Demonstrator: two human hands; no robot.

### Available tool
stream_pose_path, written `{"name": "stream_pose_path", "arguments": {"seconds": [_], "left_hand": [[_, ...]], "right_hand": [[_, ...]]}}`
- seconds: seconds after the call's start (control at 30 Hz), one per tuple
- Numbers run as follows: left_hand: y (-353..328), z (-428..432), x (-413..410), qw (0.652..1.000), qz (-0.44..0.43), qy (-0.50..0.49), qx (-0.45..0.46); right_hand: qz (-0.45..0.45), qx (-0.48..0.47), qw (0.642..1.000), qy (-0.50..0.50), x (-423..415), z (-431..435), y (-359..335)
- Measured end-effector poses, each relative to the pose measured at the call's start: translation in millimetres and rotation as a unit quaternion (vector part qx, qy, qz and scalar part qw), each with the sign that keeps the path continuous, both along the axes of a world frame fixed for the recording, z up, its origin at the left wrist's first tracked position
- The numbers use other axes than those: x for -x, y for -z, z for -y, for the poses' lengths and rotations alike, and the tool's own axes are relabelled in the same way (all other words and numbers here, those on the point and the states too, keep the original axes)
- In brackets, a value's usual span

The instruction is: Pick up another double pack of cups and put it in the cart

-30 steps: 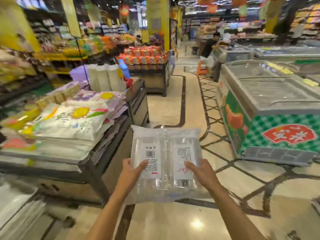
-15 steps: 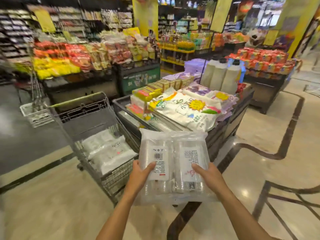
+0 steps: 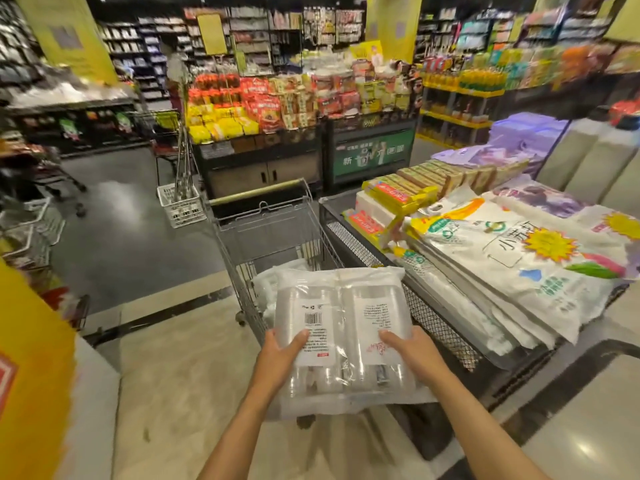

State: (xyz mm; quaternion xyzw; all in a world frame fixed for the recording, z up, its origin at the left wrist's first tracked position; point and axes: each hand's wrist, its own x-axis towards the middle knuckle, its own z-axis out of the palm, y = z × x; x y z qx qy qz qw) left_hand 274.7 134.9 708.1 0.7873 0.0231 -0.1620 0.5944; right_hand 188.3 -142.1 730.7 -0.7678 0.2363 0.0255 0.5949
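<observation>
Above the cart [image 3: 277, 233], the pack [image 3: 343, 337] now hangs over its near end, where before it was held short of the cart. The left hand [image 3: 278, 358] and right hand [image 3: 412, 355] grip its lower edges, thumbs on top, as before.

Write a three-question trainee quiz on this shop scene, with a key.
1. True or false: both hands grip the clear plastic package.
2. What does the package hang above? A) shopping cart B) freezer C) floor basket
3. On which of the person's sides is the display table with white bags?
Key: 1 true: left hand and right hand each grip a side. 2 A. 3 right.
</observation>
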Motion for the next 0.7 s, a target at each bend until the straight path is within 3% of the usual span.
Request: {"name": "stream_pose_path", "arguments": {"seconds": [0.43,0.7], "left_hand": [[11.6,-1.6,-156.7,0.991,-0.018,-0.135,-0.013],[19.3,11.3,-278.4,0.987,-0.052,-0.149,-0.015]], "right_hand": [[0.000,0.028,0.992,-0.126,-230.7,3.5,14.8],[-0.026,0.022,0.990,-0.134,-364.2,8.5,28.7]]}}
